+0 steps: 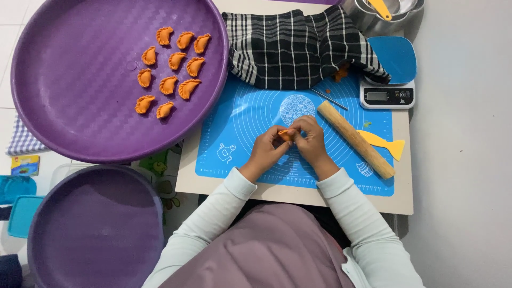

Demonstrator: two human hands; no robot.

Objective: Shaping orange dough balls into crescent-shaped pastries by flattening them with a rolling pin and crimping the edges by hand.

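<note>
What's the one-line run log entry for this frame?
left hand: grip on orange dough piece | right hand: same piece | over blue mat | rolling pin beside | eleven shaped pieces on purple tray

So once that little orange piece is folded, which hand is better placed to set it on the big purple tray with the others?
Probably the left hand: the round purple plastic tray of orange crescent dumplings lies on its side. The right hand would have to cross over. Both pinch the small orange dough piece.
</note>
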